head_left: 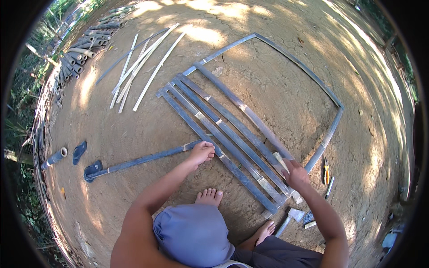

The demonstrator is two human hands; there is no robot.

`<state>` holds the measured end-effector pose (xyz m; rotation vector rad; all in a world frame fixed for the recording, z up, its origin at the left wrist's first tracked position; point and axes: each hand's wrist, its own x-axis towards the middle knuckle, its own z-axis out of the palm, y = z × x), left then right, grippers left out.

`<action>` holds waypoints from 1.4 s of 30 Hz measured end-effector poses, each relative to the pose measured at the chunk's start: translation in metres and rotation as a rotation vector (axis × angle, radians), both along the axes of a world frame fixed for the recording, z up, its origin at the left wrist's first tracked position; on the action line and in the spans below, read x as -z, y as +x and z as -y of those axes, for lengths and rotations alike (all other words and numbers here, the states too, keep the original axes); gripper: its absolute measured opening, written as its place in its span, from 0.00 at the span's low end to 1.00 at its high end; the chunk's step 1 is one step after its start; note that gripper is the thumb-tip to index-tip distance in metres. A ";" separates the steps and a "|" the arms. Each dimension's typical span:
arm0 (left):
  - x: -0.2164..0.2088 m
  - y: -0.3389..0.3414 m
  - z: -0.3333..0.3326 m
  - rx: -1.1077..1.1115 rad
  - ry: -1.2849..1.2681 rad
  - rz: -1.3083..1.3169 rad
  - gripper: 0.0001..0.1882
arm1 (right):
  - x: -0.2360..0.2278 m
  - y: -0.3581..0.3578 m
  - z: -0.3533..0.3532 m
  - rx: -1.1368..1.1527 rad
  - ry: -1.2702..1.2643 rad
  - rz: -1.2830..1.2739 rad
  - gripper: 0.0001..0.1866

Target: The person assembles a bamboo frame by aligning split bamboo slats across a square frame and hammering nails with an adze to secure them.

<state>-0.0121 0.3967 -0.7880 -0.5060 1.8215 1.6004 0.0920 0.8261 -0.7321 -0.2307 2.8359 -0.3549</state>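
A frame of split bamboo slats (232,117) lies on the ground before me, several slats side by side over crosspieces. At the nearest slat, my left hand (203,152) is closed with fingers curled; anything in them is too small to make out. Beside it ends a long dark bamboo strip (147,159) reaching left. My right hand (296,173) grips a short pale stick of wood (281,161) above the right part of the slats. Farther out, dark bamboo poles (298,65) form the frame's angled outer edge.
Orange-handled pliers (326,173), a marker-like rod (330,187) and a hatchet (295,215) lie at right. Pale bamboo strips (142,62) are spread far left, near a pile of cut bamboo (91,41). Sandals (93,169) and a bamboo tube (55,158) are at left.
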 end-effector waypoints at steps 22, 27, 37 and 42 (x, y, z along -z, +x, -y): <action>0.005 -0.104 -0.033 0.706 -0.649 -1.022 0.24 | 0.082 -0.028 0.056 0.279 -0.189 -0.149 0.27; 0.011 -0.135 -0.043 0.776 -0.830 -1.022 0.29 | 0.051 -0.055 0.047 0.127 0.005 -0.241 0.28; 0.021 -0.159 -0.060 0.822 -0.933 -0.937 0.30 | 0.063 -0.096 0.011 0.090 -0.197 -0.004 0.30; 0.009 -0.172 -0.082 0.905 -0.994 -0.982 0.29 | 0.059 -0.091 -0.010 0.123 -0.224 0.033 0.30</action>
